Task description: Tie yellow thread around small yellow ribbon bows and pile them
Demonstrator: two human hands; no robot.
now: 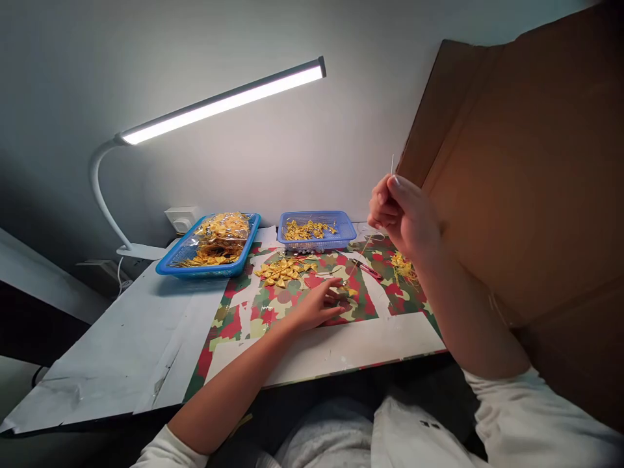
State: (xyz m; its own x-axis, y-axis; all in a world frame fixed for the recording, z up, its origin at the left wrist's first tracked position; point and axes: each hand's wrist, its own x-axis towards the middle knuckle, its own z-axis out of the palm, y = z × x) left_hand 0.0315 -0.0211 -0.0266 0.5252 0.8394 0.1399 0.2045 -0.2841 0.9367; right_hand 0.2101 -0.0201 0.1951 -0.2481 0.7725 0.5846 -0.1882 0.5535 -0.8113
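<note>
Silver-white, a thin rod (pixel 392 165) stands upright, pinched by the right hand (pixel 404 211), the left hand (pixel 316 307) curved, its hold unclear.

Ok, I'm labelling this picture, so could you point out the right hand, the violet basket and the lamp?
Right hand (pixel 405 211): head view, middle of the hand.
Violet basket (pixel 316 244): head view, front wall.
Lamp (pixel 224 104): head view, middle of the lit bar.
</note>
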